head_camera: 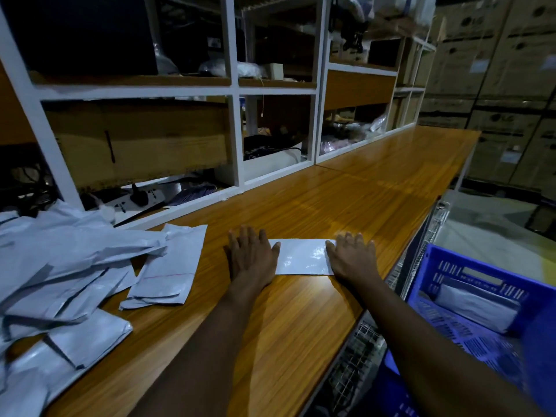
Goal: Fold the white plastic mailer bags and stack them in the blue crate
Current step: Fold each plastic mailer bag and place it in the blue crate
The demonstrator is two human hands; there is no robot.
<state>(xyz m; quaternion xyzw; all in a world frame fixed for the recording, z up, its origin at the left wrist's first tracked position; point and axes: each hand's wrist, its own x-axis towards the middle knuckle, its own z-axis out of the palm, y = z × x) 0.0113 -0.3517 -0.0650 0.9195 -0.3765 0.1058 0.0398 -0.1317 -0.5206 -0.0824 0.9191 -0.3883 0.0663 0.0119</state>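
White loose bags (69,266) lie heaped on the left of the wooden table (301,320). The blue crate (427,275) sits low on the right, with a folded bag (475,305) inside. Between them, a shiny flat bag (302,256) lies under the left hand (251,254) and right hand (352,257), fingers straight.

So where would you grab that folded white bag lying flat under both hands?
Probably its near long edge, from the person's side: the folded bag lies flat on the counter, and the left hand and right hand cover both short ends.
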